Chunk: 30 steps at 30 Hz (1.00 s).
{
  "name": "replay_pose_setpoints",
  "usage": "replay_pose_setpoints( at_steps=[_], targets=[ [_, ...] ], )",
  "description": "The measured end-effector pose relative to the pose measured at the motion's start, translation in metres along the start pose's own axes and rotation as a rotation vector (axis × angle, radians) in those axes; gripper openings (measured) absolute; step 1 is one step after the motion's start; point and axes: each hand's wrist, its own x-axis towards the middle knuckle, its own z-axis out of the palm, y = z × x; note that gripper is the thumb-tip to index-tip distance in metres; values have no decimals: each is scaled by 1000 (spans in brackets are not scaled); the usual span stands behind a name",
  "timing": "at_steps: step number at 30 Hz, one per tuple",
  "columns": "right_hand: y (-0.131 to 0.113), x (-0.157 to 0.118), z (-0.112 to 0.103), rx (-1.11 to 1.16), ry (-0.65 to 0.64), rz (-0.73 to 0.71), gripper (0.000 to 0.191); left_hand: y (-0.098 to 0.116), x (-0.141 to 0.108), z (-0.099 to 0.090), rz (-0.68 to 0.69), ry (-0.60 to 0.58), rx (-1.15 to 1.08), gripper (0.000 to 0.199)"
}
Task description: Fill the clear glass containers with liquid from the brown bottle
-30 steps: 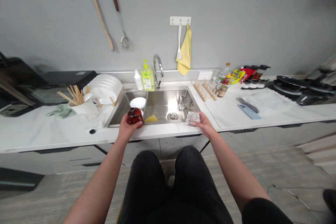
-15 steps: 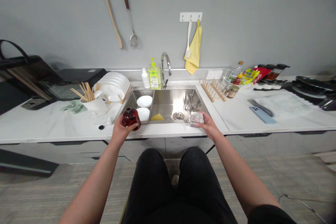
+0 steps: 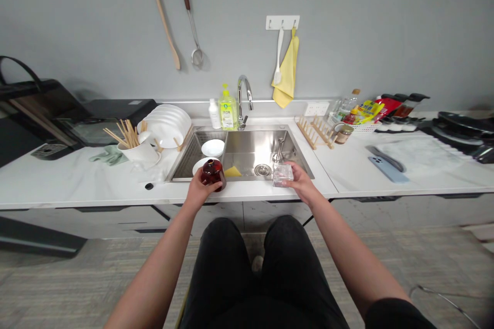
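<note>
A person sits facing a white marble countertop (image 3: 77, 185), bare forearms reaching toward a rectangular stainless steel sink (image 3: 247, 144) set into it. The left hand (image 3: 198, 190) closes in a narrow grip around a squat, dark red glass bottle (image 3: 213, 175), fingers wrapped round its rounded body. The bottle is just over the sink's front edge, beside a round white plate (image 3: 197, 165) in a silver wire drainer rack (image 3: 184, 162). Its short neck points up, so its long axis stands nearly upright. The right hand (image 3: 301, 181) holds a clear, squarish glass block (image 3: 282, 175) in another narrow grip near the sink's front right corner; exactly how the fingers lie behind it is hard to tell. A yellow sponge (image 3: 232, 171) lies in the basin between the hands. Both glass pieces look smooth and hard, so a loosened grip could let the bottle drop onto the steel or the plate, where it might chip or crack. Lowering either hand carelessly could also knock glass against the sink's rim.
</note>
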Motion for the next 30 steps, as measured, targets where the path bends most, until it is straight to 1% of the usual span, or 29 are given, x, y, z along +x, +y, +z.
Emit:
replay_pose_setpoints(
  at_steps=[6,10,15,20,22,27,30],
  targets=[
    [11,-4,-6,-20,17,16,74,-11,-11,-21,-5,44,48,90],
    [16,-6,-9,-9,27,30,75,-20,-17,-31,7,63,64,90],
    [19,-6,-10,2,36,47,77,-29,-20,-31,-8,43,67,95],
    [19,-6,-10,3,53,52,78,-34,-22,-28,4,22,128,89],
    [19,-6,-10,-1,51,52,77,-36,-22,-28,15,15,128,90],
    [20,-5,-10,5,51,52,76,-37,-22,-30,60,-5,68,111],
    [22,-5,-10,9,53,57,76,-36,-23,-32,72,-24,71,113]
  ],
)
